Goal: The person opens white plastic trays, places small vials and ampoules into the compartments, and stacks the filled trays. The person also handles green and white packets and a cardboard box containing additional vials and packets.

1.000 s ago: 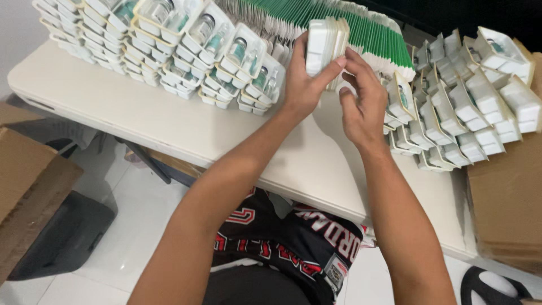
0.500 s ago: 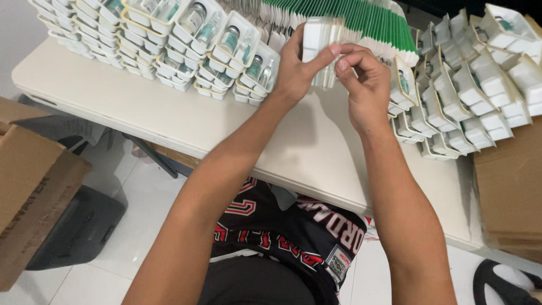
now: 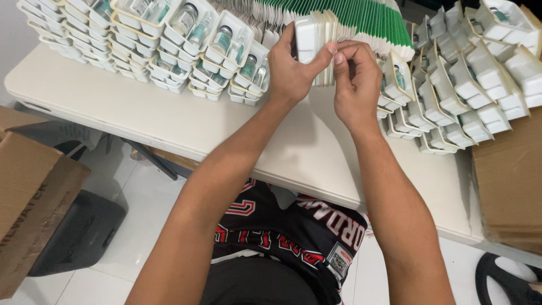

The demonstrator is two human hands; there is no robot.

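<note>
My left hand (image 3: 291, 70) grips a stack of white plastic blister trays (image 3: 317, 39), held on edge above the white table (image 3: 169, 127). My right hand (image 3: 355, 85) rests against the right side of the same stack, its fingertips pinching the front edges of the trays. Just behind the stack stands a long row of green-edged white cards (image 3: 367, 20).
Trays holding small glass vials (image 3: 169, 39) lie in overlapping rows at the back left. More white trays (image 3: 468, 79) are piled at the right. Flattened brown cardboard (image 3: 511, 181) lies at the right, a cardboard box (image 3: 31, 197) and a dark bin (image 3: 79, 231) at the lower left.
The hands and the tray stack have stayed close together and shifted slightly. My right fingertips have moved onto the front edge of the stack.
</note>
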